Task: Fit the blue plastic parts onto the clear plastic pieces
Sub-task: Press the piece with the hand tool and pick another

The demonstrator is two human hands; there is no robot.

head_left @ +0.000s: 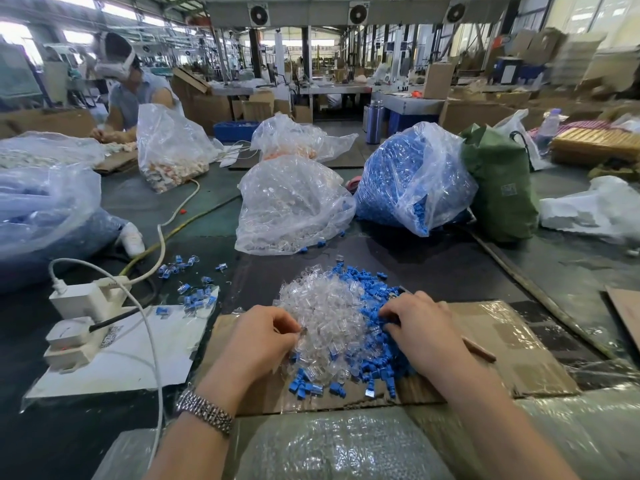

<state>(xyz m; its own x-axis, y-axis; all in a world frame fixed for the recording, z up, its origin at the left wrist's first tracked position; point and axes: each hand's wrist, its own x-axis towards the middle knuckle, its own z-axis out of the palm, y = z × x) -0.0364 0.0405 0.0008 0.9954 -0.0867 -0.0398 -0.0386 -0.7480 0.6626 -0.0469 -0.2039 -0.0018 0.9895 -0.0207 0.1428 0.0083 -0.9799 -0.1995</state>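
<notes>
A heap of clear plastic pieces (322, 313) lies on a cardboard sheet (502, 344), with loose blue plastic parts (372, 299) along its right side and front. My left hand (263, 336) sits at the heap's left edge, fingers curled, pinching a clear piece between thumb and fingertips. My right hand (415, 323) is at the heap's right edge, fingers curled down into the blue parts; what they hold is hidden. Several joined blue-and-clear pieces (194, 289) lie scattered to the left.
Behind the heap stand a bag of clear pieces (291, 206) and a bag of blue parts (408, 181). A white power strip (83, 317) with cables lies at left on a white sheet. A green bag (498, 185) stands right. Another person (131, 88) works far left.
</notes>
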